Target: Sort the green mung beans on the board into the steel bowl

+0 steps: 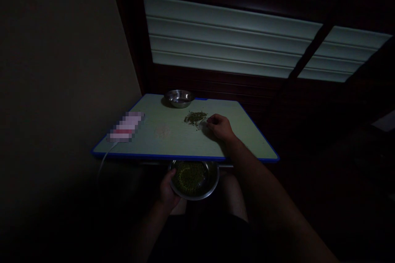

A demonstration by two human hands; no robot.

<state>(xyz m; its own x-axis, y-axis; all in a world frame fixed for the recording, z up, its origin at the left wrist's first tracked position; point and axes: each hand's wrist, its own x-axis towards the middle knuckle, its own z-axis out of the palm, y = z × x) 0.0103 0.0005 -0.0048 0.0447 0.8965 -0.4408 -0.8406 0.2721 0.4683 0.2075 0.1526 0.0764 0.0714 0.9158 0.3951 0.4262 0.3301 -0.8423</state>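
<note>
My left hand (169,191) grips the rim of a metal bowl (212,187) just below the table's front edge, thumb over the rim. Many small green grains (189,176), like mung beans, lie inside it. Over the table, my right hand (221,127) is closed, fingertips pinched on a small, pale, see-through piece (202,124) whose kind I cannot make out. That piece touches the near right side of a loose heap of green and brownish grains (195,118). Left of the heap lies a faint patch of pale grains (162,131).
A second metal bowl (180,99) stands at the back of the pale green, blue-edged table (240,148). On the left lies a blurred-out phone-like thing (126,126) with a white cable (103,160). A wall (70,49) and dark-framed slatted panels (228,41) border the table. The light is dim.
</note>
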